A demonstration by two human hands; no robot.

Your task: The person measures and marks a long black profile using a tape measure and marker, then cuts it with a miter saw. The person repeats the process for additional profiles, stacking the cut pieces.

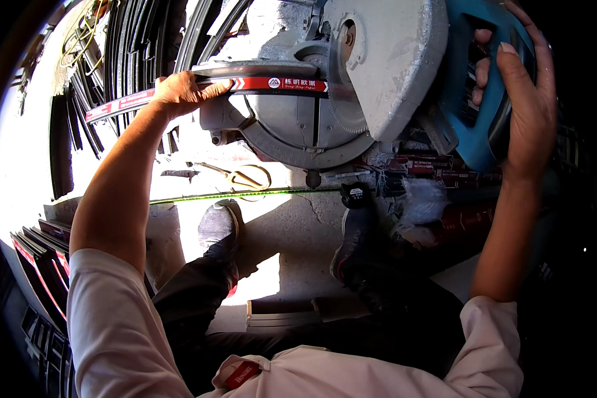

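A miter saw point(395, 73) with a pale blade guard and a grey round base stands in front of me. My right hand point(527, 99) is wrapped round its blue handle point(474, 136), fingers through the opening. The toothed blade point(343, 109) shows beside the guard, at the end of a long dark strip with a red printed band point(255, 84). My left hand point(186, 93) presses this strip against the saw's fence point(255, 68), fingers over it and thumb along it. The strip runs on to the left past my hand. Whether the blade touches it I cannot tell.
Many dark strips point(136, 46) lean at the upper left. Scissors point(242, 178) and a stretched green tape measure point(245, 194) lie on the ledge before the saw, its black case point(356, 194) near my foot. Red-edged strips point(40, 259) lie lower left; clear plastic wrap point(421, 202) lies right.
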